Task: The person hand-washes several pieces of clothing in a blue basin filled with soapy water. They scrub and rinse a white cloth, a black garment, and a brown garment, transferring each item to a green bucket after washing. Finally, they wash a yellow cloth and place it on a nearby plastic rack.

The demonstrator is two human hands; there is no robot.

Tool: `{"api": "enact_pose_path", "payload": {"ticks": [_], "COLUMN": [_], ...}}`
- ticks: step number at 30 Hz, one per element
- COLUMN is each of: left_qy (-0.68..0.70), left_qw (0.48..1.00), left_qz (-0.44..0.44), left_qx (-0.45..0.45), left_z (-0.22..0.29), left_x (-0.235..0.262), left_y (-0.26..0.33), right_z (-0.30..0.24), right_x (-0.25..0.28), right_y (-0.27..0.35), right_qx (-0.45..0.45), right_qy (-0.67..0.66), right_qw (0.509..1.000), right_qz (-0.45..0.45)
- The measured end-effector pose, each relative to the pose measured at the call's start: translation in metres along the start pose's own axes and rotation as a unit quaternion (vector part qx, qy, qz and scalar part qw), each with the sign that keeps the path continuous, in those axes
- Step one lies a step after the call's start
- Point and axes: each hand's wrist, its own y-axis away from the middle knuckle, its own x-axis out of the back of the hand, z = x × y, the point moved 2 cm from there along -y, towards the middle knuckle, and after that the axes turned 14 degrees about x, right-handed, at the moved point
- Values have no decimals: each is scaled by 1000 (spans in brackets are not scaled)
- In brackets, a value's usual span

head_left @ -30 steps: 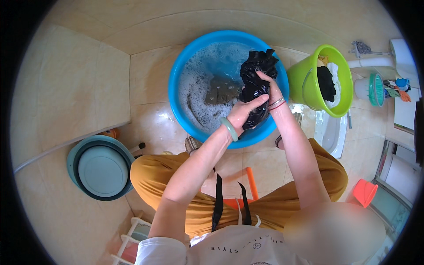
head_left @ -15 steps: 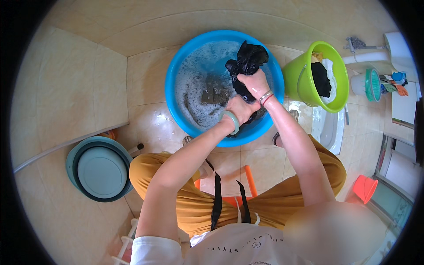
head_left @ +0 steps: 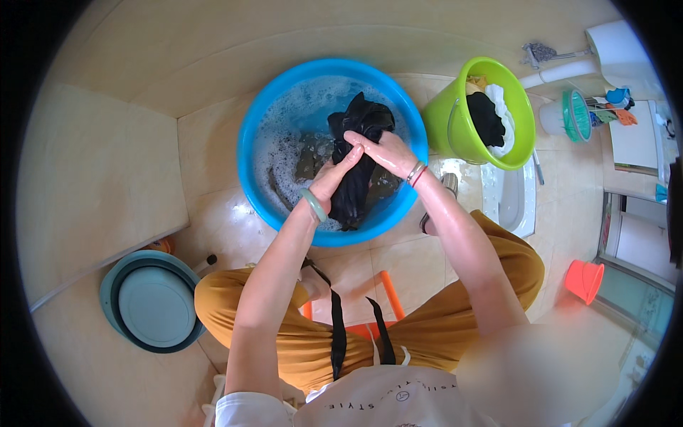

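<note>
Both hands are clenched on a black garment [head_left: 359, 164], which is held over a blue basin [head_left: 256, 128] of suds. Left hand [head_left: 334, 174] is gripped lower on the cloth, right hand [head_left: 384, 149] just above it, fingers touching. A green bucket [head_left: 455, 121] of clothes is seen right of the right hand.

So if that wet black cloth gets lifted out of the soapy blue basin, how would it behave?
Probably floppy: the wet black cloth droops below both hands. Likely heavy with water, and slippery, given suds in the round blue plastic basin.
</note>
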Motion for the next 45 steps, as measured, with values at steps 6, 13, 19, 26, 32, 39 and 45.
{"api": "enact_pose_path", "payload": {"ticks": [6,13,19,26,32,39,45], "left_qy": [137,261,368,256,129,85,260], "left_qw": [983,872,761,922,983,991,894], "left_qz": [-117,-387,-521,-289,-125,-102,-359], "left_qx": [24,147,116,37,-47,-28,60], "left_z": [14,21,19,8,23,27,20], "left_x": [-32,-50,-68,-42,-54,-47,-54], "left_y": [13,35,31,6,38,42,32], "right_z": [-48,-1,-10,-16,-40,-52,-37], "right_x": [41,60,21,28,29,29,10], "right_y": [0,-39,1,7,2,3,5], "right_qx": [-21,196,169,151,108,211,207], "right_qy": [308,-150,-742,-473,-503,-405,-694], "right_qw": [946,965,646,860,846,889,676], "right_qz": [101,89,-66,116,140,-21,-132]}}
